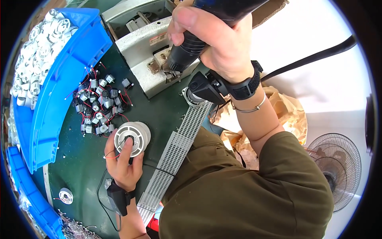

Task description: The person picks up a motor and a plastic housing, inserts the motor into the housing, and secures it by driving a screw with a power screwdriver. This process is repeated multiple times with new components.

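Note:
My left hand (pixel 125 169) is closed around a round white plastic housing (pixel 144 133) above the green table. Its thumb presses at the dark centre of the housing's spoked face, and a thin red wire sticks out beside the fingers. My right hand (pixel 227 46) grips a black power screwdriver (pixel 189 46), pointed down. The screwdriver's tip is at the small metal block on the front of a grey metal box-shaped machine (pixel 139 57); whether a screw sits on the tip cannot be made out. Between machine and left hand lies a pile of small motors (pixel 101 101) with red wires.
A blue bin (pixel 59 83) full of white plastic parts (pixel 38 55) stands at the left, with another blue bin (pixel 32 195) nearer. A perforated metal strip (pixel 171 155) edges the table. One white round part (pixel 66 195) lies lower left. At right are brown paper (pixel 284 111) and a fan (pixel 338 171).

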Action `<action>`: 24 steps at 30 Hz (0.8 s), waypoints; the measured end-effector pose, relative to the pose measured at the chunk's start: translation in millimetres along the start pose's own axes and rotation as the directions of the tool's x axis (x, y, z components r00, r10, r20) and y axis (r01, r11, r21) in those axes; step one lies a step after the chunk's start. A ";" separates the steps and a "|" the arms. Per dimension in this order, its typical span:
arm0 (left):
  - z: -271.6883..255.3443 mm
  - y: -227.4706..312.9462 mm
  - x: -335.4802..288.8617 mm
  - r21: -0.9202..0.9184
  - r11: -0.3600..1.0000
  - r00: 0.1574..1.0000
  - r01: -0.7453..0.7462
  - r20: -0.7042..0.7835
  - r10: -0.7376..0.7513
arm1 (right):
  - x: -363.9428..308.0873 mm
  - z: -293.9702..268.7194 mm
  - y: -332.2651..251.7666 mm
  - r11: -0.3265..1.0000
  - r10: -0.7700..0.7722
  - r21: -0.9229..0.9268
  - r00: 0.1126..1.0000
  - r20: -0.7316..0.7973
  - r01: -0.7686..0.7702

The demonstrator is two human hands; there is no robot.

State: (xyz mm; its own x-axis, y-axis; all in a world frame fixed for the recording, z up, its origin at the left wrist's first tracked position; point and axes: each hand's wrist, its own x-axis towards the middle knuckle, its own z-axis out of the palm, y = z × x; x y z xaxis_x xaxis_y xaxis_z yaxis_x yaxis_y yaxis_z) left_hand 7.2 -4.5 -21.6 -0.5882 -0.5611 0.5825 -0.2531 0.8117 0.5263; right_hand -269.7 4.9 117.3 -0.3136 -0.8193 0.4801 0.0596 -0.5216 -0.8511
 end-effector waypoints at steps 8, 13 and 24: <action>0.5 0.8 0.1 -0.011 1.000 1.000 0.013 0.002 -0.013 | -1.5 2.8 -0.7 1.000 -0.010 0.002 1.000 -0.012 0.010; 1.6 0.9 0.5 -0.036 0.999 1.000 0.005 -0.006 -0.005 | -1.5 1.9 0.5 1.000 -0.009 -0.002 1.000 -0.008 0.009; -3.5 7.7 4.5 0.126 0.992 0.999 0.016 -0.039 -0.011 | -17.5 4.7 -3.8 0.992 0.124 -0.023 0.989 0.084 -0.122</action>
State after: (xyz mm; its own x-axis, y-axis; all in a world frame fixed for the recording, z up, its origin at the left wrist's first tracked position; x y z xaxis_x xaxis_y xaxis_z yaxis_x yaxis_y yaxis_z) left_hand 5.2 -1.4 -12.7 -0.5550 -0.5756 0.6006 -0.3571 0.8169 0.4530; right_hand -260.0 20.1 113.1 -0.2229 -0.8947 0.3870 0.0761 -0.4118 -0.9081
